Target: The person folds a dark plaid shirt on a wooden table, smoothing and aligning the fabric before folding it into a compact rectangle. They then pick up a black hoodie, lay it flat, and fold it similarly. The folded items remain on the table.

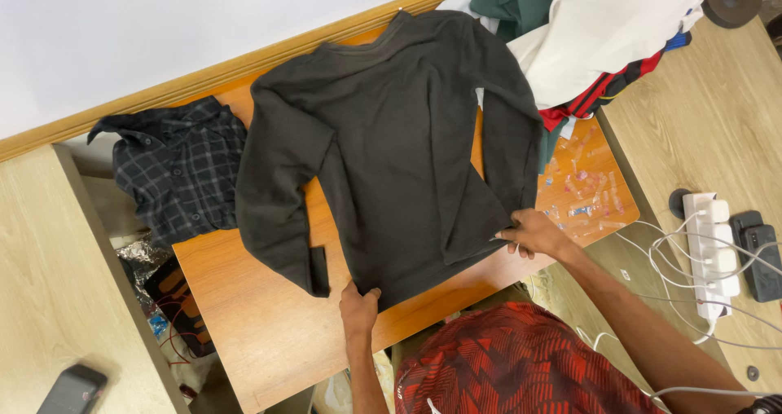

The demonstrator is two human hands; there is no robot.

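Observation:
A dark grey long-sleeved sweater lies flat on an orange-brown wooden table, collar at the far edge, both sleeves spread down its sides. My left hand pinches the bottom hem near the table's front edge. My right hand grips the hem's right corner, where the cloth and the right cuff meet. I wear a red patterned shirt.
A dark plaid shirt lies crumpled at the table's left end. A pile of clothes sits at the far right. A white power strip with cables rests on the light wood surface to the right. A phone lies lower left.

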